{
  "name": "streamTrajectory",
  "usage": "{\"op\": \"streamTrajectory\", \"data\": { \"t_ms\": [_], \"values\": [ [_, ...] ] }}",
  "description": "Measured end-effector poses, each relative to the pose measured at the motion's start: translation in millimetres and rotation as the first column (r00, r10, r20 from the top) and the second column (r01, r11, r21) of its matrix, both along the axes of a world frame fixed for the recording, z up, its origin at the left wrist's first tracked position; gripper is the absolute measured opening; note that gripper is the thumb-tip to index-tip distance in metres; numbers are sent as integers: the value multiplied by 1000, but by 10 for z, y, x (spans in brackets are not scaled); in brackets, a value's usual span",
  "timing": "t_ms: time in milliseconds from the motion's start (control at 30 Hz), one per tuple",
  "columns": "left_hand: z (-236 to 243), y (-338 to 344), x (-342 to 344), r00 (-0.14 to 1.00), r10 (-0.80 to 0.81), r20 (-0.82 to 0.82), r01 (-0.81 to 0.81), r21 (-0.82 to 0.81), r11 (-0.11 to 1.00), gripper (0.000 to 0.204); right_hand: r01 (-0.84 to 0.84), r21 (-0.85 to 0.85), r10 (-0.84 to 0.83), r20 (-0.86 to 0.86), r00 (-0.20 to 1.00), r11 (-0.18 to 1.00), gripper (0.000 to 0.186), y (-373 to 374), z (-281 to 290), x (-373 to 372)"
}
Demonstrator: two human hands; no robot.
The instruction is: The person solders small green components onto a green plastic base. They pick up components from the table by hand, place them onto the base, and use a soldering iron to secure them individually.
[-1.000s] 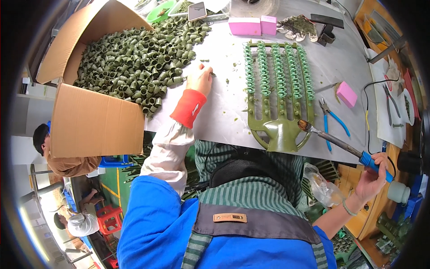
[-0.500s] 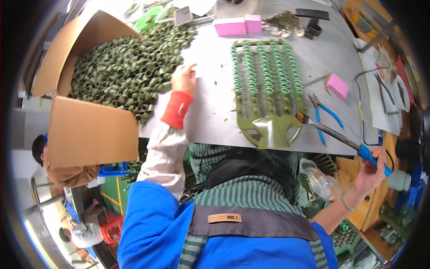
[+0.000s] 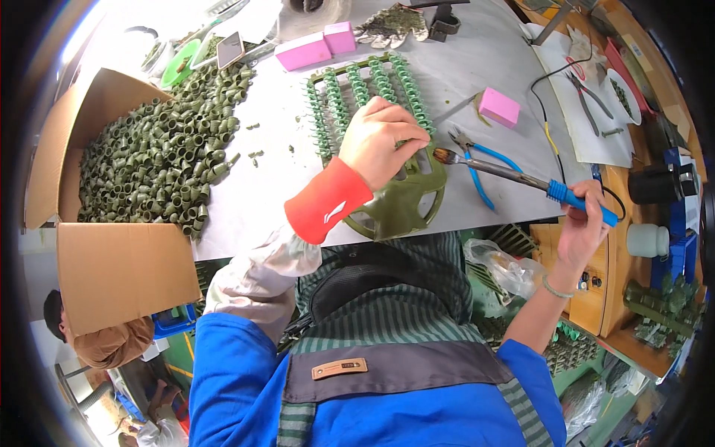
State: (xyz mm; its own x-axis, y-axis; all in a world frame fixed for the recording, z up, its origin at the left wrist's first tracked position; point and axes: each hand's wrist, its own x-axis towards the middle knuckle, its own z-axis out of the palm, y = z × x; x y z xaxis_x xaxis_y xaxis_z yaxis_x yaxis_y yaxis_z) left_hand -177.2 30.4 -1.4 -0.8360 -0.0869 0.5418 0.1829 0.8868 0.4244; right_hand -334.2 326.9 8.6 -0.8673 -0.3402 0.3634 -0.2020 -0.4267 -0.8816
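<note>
An olive-green plastic frame (image 3: 395,212) lies on the table in front of me, its long bars lined with rows of small lighter-green rings (image 3: 381,80). Over its right-hand bars is my left hand (image 3: 381,139), in a red wristband. Its thumb and forefinger are pinched together near the lower end of a row; what is between them is too small to make out. My right hand (image 3: 585,227) is wrapped round the blue handle of a soldering iron (image 3: 514,176). The iron's brownish tip points left, close to the frame's right edge and the left fingertips.
A cardboard box (image 3: 126,276) on the left spills a heap of small green caps (image 3: 160,149) onto the table. Blue-handled cutters (image 3: 480,182) and a pink block (image 3: 499,107) lie right of the frame. More pink blocks (image 3: 304,54) sit behind it. A black cord (image 3: 538,100) crosses the right side.
My left hand has moved right from beside the heap of caps to the frame, its fingers now pinched. The soldering iron stays in my right hand. The whole view has shifted.
</note>
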Motion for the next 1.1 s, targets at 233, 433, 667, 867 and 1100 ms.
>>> {"op": "streamTrajectory", "data": {
  "t_ms": [233,433,667,867,1100],
  "values": [
    [-152,128,-181,989,138,47,-135,-72,988,8,-13,-5,13,-3,1000,1000,16,-167,-57,-14],
    [-138,63,-86,986,159,43,-151,-161,975,8,67,60,-67,-2,998,996,17,42,-114,-107],
    [124,-798,641,815,565,129,-572,344,745,11,112,64,-116,74,990,992,20,182,-31,-44],
    [-369,-1476,1708,358,829,429,-813,-294,503,17,97,75,-100,36,994,992,19,176,-24,-17],
    [-361,-1246,1564,593,704,391,-790,114,602,16,105,82,-110,69,992,991,20,253,20,-23]
  ]
}}
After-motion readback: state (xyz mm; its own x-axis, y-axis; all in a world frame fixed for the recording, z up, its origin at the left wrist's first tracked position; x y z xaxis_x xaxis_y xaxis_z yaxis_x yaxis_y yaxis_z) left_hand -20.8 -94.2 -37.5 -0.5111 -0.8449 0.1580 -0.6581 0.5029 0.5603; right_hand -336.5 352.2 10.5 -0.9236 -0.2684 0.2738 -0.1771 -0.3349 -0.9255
